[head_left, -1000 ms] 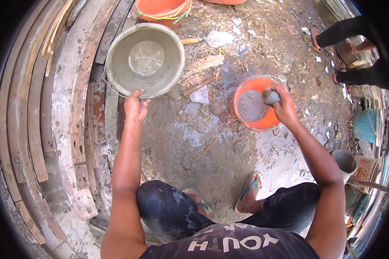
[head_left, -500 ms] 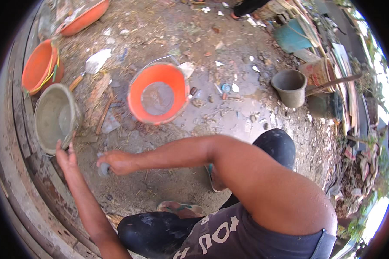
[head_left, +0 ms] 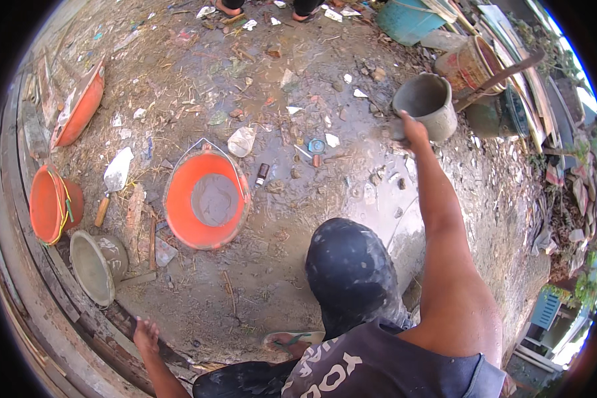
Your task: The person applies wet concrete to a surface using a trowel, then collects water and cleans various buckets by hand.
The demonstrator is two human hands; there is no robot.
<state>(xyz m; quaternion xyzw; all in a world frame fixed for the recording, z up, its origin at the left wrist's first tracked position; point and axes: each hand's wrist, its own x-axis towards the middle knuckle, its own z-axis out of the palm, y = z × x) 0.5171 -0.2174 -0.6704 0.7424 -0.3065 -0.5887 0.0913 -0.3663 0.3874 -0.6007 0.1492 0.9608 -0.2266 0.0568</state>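
Observation:
My right hand (head_left: 415, 131) reaches far out to the right, at the near left side of a grey, mortar-stained bucket (head_left: 439, 121). Its fingers are bent, and a blurred grey patch shows beside them; whether it is a held thing or part of the ground I cannot make out. My left hand (head_left: 146, 335) is low on the left with fingers spread and nothing in it. It hovers near the wooden planks, below another grey bucket (head_left: 118, 255) that leans toward them. Between my hands stands an orange bucket (head_left: 176, 211) with a wire handle and grey, wet-looking contents.
A second orange bucket (head_left: 74, 199) and an orange basin (head_left: 86, 109) lie along the left planks (head_left: 53, 292). A trowel (head_left: 117, 171) rests on the muddy ground. At the right are a stained pail (head_left: 454, 66), a stick (head_left: 511, 73) and a teal bucket (head_left: 404, 23). Another person's feet (head_left: 305, 14) show at the top.
My right hand has swung from the left side, where it held a small grey thing, to the grey bucket on the right. My left hand has let go of the left grey bucket's rim.

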